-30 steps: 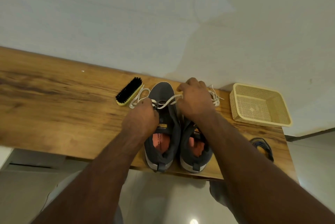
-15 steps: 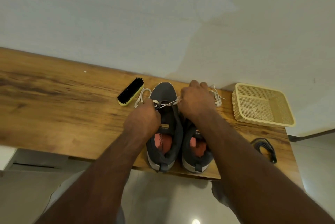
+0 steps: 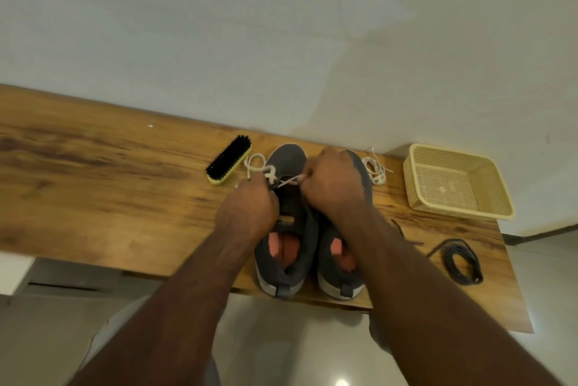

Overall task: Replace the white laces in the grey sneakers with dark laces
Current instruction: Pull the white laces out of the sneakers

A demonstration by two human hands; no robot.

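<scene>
Two grey sneakers stand side by side on the wooden table, heels toward me: the left sneaker point(image 3: 289, 229) and the right sneaker point(image 3: 339, 263). My left hand point(image 3: 250, 210) grips the white lace point(image 3: 258, 166) at the left sneaker's eyelets, and a loop of it lies beyond my knuckles. My right hand point(image 3: 333, 181) pinches a taut strand of the same lace over the shoe's forefoot. A second white lace point(image 3: 375, 168) lies loose beside the right sneaker's toe. A coil of dark laces point(image 3: 463, 260) rests on the table to the right.
A black-bristled shoe brush point(image 3: 228, 159) with a yellow back lies left of the sneakers. A cream plastic basket point(image 3: 456, 182) sits at the table's far right corner. The wooden table point(image 3: 93, 185) runs along a pale wall; its front edge is near the heels.
My hands have drawn closer together over the left sneaker, and the strand between them is shorter. The view shifted, showing the whole dark lace coil.
</scene>
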